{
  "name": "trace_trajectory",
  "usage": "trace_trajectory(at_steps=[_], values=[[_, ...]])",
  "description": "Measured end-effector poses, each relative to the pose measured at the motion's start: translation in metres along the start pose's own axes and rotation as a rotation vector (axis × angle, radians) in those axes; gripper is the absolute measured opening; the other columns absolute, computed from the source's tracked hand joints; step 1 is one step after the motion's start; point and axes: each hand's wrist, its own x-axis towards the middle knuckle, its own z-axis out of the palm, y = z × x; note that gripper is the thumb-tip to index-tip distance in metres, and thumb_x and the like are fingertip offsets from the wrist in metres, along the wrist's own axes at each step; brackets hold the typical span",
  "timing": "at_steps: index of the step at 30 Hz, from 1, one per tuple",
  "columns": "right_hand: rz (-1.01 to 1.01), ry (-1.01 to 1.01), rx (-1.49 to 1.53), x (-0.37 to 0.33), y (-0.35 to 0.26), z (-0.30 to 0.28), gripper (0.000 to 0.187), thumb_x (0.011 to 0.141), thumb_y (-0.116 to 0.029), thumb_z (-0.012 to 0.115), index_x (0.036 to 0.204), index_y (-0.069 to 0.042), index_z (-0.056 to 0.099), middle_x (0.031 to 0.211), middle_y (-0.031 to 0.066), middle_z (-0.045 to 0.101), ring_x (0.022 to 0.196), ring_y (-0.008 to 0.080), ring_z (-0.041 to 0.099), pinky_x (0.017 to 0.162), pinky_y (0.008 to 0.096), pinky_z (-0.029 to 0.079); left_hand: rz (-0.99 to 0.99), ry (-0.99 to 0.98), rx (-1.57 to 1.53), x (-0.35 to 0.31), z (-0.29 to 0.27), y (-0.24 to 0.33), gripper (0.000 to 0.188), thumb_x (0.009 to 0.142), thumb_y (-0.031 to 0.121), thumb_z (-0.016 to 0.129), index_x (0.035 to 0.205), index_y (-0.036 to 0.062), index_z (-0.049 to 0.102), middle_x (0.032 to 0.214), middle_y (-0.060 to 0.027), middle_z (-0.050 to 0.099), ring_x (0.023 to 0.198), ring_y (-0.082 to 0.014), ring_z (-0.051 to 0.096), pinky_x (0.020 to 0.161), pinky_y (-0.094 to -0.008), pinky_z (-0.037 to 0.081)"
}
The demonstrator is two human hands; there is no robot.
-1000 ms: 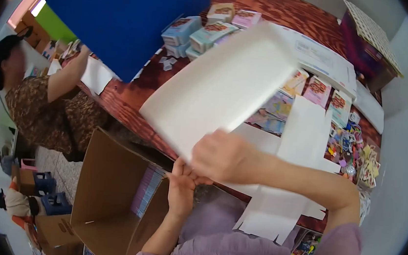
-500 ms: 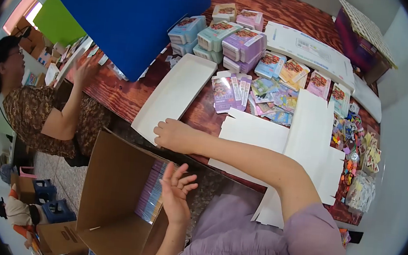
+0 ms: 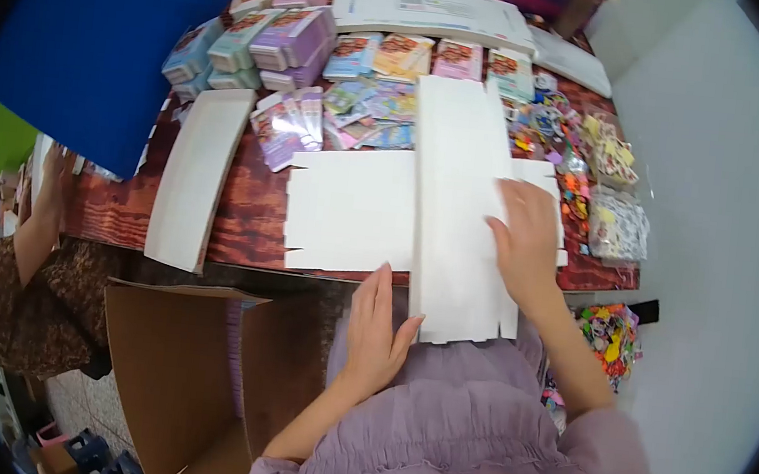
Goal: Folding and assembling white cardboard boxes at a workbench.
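Note:
A long flat white cardboard box blank (image 3: 456, 217) lies lengthwise before me, its notched near end reaching over the table edge to my lap. Under it, another white blank (image 3: 351, 202) lies crosswise with slotted edges. My right hand (image 3: 525, 242) is laid over the right edge of the upper blank, fingers spread and slightly bent. Close to the near left edge of that blank, my left hand (image 3: 375, 333) is held open with fingers stretched out; I cannot tell whether it touches the card. A shallow white tray (image 3: 198, 178) rests on the table at the left.
Stacked card packs (image 3: 294, 37) and loose colourful cards (image 3: 374, 108) lie behind the blanks. Small trinkets (image 3: 576, 192) and a clear bag (image 3: 618, 223) are at the right. An open brown carton (image 3: 170, 372) stands below left. A co-worker's arm (image 3: 38, 227) shows beyond a blue panel (image 3: 96, 45).
My right hand has left the white tray and come across to the upper blank. My left hand has moved from above the carton to the blank's near end. The view has turned rightward.

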Motion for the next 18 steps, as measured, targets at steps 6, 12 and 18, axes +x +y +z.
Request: trace_trajectory(at_steps=[6, 12, 18], values=[[0.324, -0.139, -0.104, -0.120, 0.007, 0.001, 0.075, 0.091, -0.029, 0.071, 0.149, 0.008, 0.040, 0.157, 0.0254, 0.039, 0.146, 0.0463, 0.033, 0.117, 0.0545, 0.028, 0.078, -0.140, 0.306, -0.004, 0.043, 0.008, 0.091, 0.092, 0.033, 0.072, 0.155, -0.0123, 0.024, 0.160, -0.0316, 0.030, 0.149, -0.0491, 0.028, 0.118, -0.0597, 0.025], [0.206, -0.078, -0.148, -0.121, -0.010, 0.000, 0.062, 0.089, -0.021, 0.072, 0.142, 0.005, 0.052, 0.156, 0.0230, 0.042, 0.144, 0.0413, 0.037, 0.115, 0.0520, 0.030, 0.095, -0.076, 0.384, -0.013, 0.053, 0.022, 0.090, 0.091, 0.028, 0.073, 0.156, -0.0109, 0.024, 0.162, -0.0322, 0.025, 0.151, -0.0486, 0.024, 0.119, -0.0592, 0.023], [0.189, -0.026, 0.020, -0.131, -0.012, -0.003, 0.049, 0.088, -0.013, 0.070, 0.134, 0.000, 0.061, 0.148, 0.0184, 0.052, 0.131, 0.0374, 0.047, 0.109, 0.0493, 0.034, 0.079, -0.021, 0.449, -0.020, 0.044, 0.028, 0.066, 0.087, 0.011, 0.072, 0.147, -0.0027, 0.049, 0.131, -0.0212, 0.054, 0.123, -0.0383, 0.049, 0.103, -0.0523, 0.037]])
